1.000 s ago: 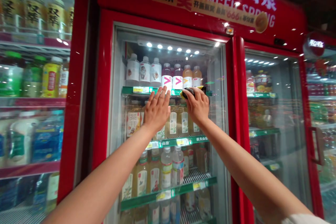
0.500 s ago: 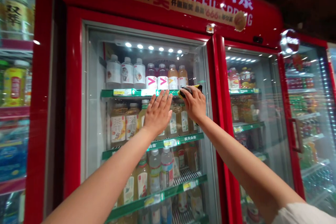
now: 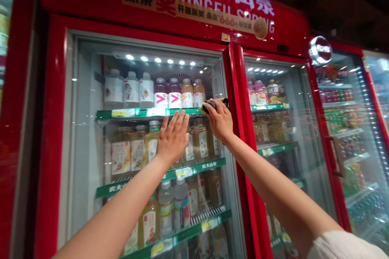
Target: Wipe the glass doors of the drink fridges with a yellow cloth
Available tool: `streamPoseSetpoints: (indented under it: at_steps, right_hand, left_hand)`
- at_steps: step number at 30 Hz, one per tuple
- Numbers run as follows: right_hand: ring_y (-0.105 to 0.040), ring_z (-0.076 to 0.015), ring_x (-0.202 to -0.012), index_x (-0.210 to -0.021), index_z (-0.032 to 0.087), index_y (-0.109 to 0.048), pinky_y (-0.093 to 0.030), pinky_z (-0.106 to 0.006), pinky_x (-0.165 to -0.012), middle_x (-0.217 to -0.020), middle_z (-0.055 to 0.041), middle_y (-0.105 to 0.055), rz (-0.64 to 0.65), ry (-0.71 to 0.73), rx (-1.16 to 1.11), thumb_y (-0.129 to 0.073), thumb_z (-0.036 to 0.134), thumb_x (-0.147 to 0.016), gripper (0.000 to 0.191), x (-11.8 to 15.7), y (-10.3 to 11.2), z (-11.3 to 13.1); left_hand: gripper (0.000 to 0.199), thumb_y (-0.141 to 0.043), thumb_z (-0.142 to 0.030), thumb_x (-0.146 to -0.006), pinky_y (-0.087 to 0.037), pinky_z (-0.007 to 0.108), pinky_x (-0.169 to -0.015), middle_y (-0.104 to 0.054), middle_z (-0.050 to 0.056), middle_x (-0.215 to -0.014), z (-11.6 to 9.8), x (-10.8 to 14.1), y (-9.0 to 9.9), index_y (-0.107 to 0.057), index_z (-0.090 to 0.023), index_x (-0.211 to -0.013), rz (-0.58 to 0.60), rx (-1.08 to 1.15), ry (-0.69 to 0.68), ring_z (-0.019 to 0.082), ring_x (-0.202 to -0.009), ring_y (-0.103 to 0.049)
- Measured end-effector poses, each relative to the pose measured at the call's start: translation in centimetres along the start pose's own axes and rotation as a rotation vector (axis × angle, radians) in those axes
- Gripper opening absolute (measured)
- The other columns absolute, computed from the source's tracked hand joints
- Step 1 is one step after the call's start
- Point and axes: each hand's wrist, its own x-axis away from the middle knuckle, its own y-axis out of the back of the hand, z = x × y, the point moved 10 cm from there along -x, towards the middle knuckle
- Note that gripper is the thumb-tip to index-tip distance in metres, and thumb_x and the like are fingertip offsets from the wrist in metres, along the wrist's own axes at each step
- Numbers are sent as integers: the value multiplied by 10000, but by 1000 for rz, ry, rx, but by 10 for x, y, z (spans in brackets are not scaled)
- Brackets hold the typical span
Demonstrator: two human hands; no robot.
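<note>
Two hands, left (image 3: 173,139) and right (image 3: 221,123), at upper centre of the frame, one dark-and-yellow cloth (image 3: 212,104) in the right. Three glass doors: one at centre (image 3: 91,129), two at right (image 3: 291,178) (image 3: 358,129). Top shelf (image 3: 127,112), upper centre: seven bottles, three white (image 3: 131,89), two pink (image 3: 167,92), two orange (image 3: 192,92).
</note>
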Motion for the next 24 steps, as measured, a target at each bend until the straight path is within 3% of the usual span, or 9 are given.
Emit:
streamPoseSetpoints:
  at_steps: [2,8,16,22,24]
  right_hand:
    - [-425,-262,-1467,-1441,284,-589,-410,-434,-1175,-1551,-78,-525,-10,-32,18,-452,232,-1047,420,3,1,-13]
    - [-442,-284,-1455,-1449,300,-573,-420,-482,-1176,-1523,-95,-539,-38,-118,57,-474,193,-1025,448,56,0,-31]
    - [-373,-305,-1501,-1477,253,-539,-420,-522,-1185,-1563,-126,-475,-25,-199,54,-433,140,-1008,493,11,-2,-43]
    - [-349,-305,-1513,-1484,257,-543,-392,-500,-1213,-1577,-130,-463,32,-219,31,-451,151,-1007,498,74,1,-31]
    - [-350,-296,-1514,-1478,257,-550,-390,-477,-1216,-1575,-123,-465,51,-236,30,-450,152,-1013,488,78,2,-31]
  left_hand:
    - [846,-492,-242,-986,-109,520,-1331,-198,75,-1718,0,0,-2,15,-240,-1664,2,-1,-8,239,-1600,-176]
    - [845,-472,-239,-983,-138,558,-1319,-185,84,-1715,0,0,-4,34,-242,-1660,-5,-3,-6,262,-1595,-189]
    - [781,-438,-245,-999,-119,553,-1325,-187,84,-1719,0,0,-5,-38,-231,-1670,-12,17,-13,247,-1601,-147]
    - [779,-445,-251,-986,-99,555,-1328,-188,88,-1724,1,-2,-7,-75,-227,-1671,11,49,-9,245,-1606,-107]
    - [794,-459,-246,-977,-107,564,-1325,-199,92,-1723,1,-2,-8,-74,-231,-1671,5,52,-8,255,-1607,-121]
